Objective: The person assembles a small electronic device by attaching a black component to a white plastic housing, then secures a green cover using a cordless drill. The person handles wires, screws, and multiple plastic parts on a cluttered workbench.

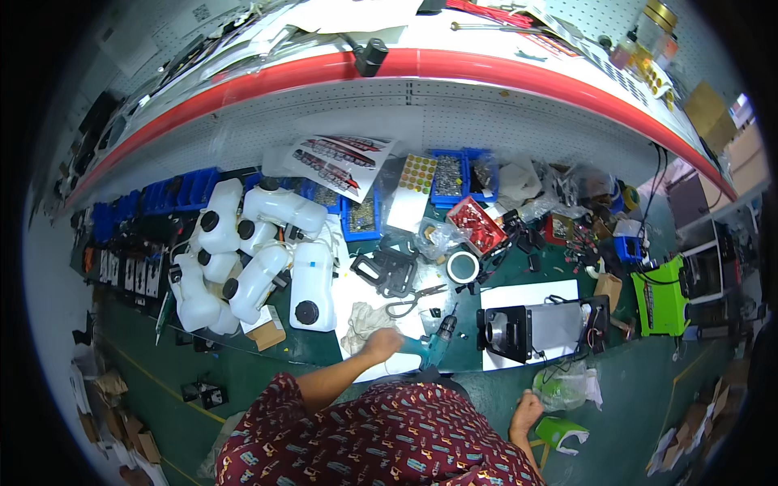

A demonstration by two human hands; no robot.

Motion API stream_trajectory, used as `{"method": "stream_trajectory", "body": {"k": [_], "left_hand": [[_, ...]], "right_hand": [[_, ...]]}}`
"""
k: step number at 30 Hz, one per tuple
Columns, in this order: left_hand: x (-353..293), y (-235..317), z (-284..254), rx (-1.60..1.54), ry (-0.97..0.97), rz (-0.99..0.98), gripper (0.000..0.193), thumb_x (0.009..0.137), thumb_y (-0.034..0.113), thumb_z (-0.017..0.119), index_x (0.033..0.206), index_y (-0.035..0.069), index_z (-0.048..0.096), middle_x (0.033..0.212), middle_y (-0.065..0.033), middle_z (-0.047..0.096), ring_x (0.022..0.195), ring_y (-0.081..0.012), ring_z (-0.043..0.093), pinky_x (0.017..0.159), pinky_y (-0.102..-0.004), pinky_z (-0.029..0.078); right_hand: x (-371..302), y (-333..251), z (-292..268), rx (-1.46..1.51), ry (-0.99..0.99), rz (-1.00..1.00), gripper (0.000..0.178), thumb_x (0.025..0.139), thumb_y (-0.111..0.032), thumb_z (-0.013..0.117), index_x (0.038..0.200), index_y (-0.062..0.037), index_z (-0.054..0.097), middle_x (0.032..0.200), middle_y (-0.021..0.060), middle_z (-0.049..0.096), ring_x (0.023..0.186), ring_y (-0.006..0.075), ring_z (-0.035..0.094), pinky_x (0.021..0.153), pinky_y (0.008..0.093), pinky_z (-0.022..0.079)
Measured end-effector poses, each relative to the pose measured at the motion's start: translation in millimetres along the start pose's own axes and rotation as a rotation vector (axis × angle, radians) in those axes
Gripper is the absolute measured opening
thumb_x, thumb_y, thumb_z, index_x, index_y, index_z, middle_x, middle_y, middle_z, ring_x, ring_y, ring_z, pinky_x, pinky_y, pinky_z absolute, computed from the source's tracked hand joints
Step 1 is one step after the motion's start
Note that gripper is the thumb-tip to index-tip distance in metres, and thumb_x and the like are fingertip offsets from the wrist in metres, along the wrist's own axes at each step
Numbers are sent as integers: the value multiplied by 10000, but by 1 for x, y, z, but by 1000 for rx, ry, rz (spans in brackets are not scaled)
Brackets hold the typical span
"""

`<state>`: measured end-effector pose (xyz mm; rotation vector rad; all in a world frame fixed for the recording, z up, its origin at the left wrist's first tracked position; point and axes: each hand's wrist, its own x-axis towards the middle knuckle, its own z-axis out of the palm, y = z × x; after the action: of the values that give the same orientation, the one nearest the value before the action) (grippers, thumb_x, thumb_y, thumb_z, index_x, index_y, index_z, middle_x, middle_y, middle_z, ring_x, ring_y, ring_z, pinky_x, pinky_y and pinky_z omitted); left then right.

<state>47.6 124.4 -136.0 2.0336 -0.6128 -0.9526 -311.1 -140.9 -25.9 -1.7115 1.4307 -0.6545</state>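
Observation:
My left hand (382,345) is over the front of the bench, slightly blurred, with its fingers curled closed. It is beside a teal cordless drill (436,347) and a crumpled beige cloth (363,326); whatever it may hold is hidden. Down at the bench's front edge, my right hand (526,411) has curled fingers, and I cannot see what is in them. Close to it are a clear plastic bag (574,387) with something green inside and a bright green plastic cover (561,435). Black-handled scissors (415,302) lie beyond the drill, near a black plastic housing (386,271).
Several white plastic tanks (312,279) crowd the bench's left side, with a small cardboard box (266,330) in front. A black and silver unit (531,330) sits right on white sheets. Blue bins (361,219) and a red bin (476,226) hold small parts. A red-edged shelf (454,66) hangs above.

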Motion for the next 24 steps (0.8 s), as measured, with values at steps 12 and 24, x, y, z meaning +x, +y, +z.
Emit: {"method": "stream_trajectory", "body": {"k": [12,24], "left_hand": [[4,-18,-3,-85,200,-156,172,864,198,721,926,37,718,823,-151,735,784,-276,722,758,-394,568],[30,-10,-8,41,146,-151,202,844,191,701,894,-1,738,837,-183,751,792,-307,739,773,-386,571]], "right_hand": [[-35,59,3,4,-517,434,266,963,-182,659,768,-2,670,632,51,631,509,130,571,470,298,441],[-32,86,-14,-64,-466,489,146,925,-110,631,854,-7,707,707,63,689,568,144,631,511,299,501]]}}
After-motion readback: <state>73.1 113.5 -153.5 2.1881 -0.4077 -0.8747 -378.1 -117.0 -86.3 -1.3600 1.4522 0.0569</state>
